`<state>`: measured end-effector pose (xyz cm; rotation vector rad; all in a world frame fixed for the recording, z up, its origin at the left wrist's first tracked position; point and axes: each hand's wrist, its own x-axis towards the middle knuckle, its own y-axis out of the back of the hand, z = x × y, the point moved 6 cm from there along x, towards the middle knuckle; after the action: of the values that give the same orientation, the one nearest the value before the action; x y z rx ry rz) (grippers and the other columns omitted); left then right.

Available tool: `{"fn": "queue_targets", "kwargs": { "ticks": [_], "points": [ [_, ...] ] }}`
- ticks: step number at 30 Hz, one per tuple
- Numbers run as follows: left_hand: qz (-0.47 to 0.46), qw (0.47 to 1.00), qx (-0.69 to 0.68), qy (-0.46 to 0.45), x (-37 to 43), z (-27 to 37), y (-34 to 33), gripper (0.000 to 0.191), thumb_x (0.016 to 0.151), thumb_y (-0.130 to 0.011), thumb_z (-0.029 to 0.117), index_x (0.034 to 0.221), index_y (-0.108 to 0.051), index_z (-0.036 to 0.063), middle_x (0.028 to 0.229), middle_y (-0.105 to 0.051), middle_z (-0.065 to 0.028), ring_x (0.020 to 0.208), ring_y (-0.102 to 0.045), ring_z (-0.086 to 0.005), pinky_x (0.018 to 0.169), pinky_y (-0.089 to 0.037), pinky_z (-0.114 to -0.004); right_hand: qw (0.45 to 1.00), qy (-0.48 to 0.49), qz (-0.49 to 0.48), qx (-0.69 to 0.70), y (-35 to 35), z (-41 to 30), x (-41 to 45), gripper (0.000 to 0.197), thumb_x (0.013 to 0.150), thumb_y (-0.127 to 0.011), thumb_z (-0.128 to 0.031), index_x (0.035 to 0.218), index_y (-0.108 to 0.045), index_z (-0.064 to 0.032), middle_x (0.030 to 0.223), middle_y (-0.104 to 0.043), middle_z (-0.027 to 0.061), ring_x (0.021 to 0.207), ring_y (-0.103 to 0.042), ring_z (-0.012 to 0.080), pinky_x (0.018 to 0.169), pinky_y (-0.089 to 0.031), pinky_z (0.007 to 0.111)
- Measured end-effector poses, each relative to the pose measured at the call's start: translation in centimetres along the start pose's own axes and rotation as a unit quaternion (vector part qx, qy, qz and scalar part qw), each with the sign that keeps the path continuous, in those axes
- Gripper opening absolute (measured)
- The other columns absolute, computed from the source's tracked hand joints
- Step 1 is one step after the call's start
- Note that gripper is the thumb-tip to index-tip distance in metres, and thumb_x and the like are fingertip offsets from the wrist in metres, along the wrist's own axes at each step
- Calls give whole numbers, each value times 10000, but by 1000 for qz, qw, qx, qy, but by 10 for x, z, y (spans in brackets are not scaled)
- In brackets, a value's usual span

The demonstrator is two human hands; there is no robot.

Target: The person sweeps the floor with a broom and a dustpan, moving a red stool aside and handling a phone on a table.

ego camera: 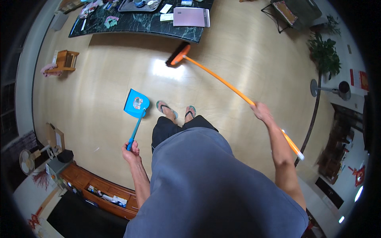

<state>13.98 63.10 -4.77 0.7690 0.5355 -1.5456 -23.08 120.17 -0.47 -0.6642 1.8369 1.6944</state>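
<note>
My left hand (131, 152) is closed around the grip of a blue dustpan (136, 103), whose pan hangs to the left of my sandalled feet. Whether the pan touches the floor I cannot tell. An orange broom (220, 78) is held in my right hand (262, 111) partway along its pole, and the white-tipped end runs back past my forearm. The broom's head, orange with dark bristles, is at the floor near the front edge of the dark marble-patterned table (134, 28).
A small wooden stool (66, 61) with a pink cloth stands at the left. Lower left is a wooden cabinet (98, 190) with an open drawer. A folding chair (284, 15), a leafy potted plant (326, 55) and a grey stand-like object (327, 88) line the right side.
</note>
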Motion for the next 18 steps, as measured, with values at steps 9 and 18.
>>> {"fn": "queue_targets", "kwargs": {
  "ticks": [9,18],
  "points": [
    [-71,987,136,51,4,38,-64,270,935,-387,292,986,-526,66,759,-677,-130,569,-646,-166,404,-433,-225,994,-56,-86,-25,-48,-45,32,389,915,-475,-400,1097,-644,-100,1045,-664,175,1000,-615,351,864,-477,465],
    [-162,950,252,83,30,53,-137,253,925,-414,266,1003,-530,55,743,-656,-127,570,-638,-182,438,-436,-239,974,-213,-57,45,-60,64,-130,368,900,-539,-384,1096,-663,-98,981,-674,183,931,-631,362,821,-486,438]
  ]
}}
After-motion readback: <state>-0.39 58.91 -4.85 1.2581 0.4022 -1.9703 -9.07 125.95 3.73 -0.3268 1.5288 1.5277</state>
